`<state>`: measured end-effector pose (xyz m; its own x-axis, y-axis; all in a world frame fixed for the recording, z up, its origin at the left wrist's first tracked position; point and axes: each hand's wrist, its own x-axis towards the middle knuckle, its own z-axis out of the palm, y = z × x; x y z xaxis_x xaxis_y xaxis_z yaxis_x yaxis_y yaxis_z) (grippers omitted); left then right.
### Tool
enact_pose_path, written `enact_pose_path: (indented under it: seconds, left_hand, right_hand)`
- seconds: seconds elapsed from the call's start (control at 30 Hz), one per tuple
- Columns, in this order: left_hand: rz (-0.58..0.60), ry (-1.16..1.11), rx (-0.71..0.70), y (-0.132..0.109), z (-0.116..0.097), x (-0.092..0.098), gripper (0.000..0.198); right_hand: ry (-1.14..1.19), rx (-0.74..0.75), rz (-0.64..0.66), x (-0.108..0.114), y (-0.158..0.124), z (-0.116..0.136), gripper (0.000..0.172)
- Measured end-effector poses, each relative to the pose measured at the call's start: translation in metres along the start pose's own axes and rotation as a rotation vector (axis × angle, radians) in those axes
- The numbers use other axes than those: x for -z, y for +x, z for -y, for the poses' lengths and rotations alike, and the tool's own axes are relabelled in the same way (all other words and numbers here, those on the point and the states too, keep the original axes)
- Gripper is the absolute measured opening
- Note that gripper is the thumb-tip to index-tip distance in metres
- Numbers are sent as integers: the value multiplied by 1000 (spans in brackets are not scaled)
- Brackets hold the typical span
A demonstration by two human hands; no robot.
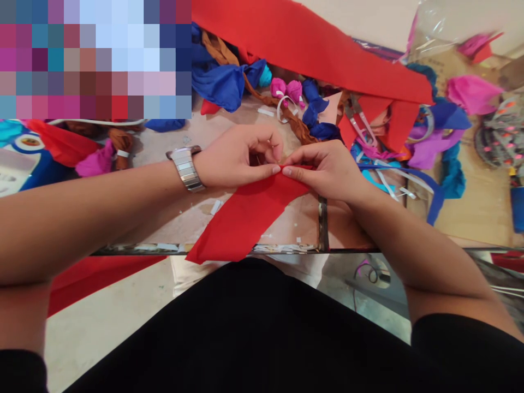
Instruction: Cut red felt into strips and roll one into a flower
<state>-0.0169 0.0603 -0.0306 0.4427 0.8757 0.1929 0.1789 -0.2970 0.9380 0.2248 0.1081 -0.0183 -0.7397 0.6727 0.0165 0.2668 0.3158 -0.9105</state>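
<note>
A red fabric strip (245,218) lies across the table's near edge and hangs a little over it. My left hand (237,158), with a metal watch (186,168) on its wrist, pinches the strip's upper end with thumb and fingers. My right hand (327,169) meets it fingertip to fingertip and pinches the same end. Both hands are closed on the cloth at about the middle of the view.
A long red cloth (327,54) runs across the back. Blue fabric bundles (225,82), pink ones (286,90), a brown braid (295,123), scissors (362,123) and white tape scraps litter the cardboard-covered table (470,213). A plastic bag (446,27) sits at far right.
</note>
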Motion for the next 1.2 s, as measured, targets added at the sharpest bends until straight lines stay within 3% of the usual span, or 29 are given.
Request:
enact_pose_path:
  seconds: [0.2,0.37,0.53,0.8,1.07,1.2]
  left_hand:
    - [-6,-21,1,1,-1,2,31]
    - [-9,-53,46,2,-1,4,34]
    - [3,-51,42,2,-1,4,39]
    - [-38,74,-28,-2,1,-1,26]
    - [-33,155,-74,-1,0,-1,28]
    - [-12,106,-22,-2,0,1,27]
  right_hand:
    - [20,-47,9,7,2,1,29]
    - [88,-86,-8,11,3,0,37]
    - [85,-81,-18,10,1,2,39]
    - [-82,14,23,2,4,3,45]
    - [5,-6,9,0,7,-1,42]
    - [44,-28,9,3,7,0,42]
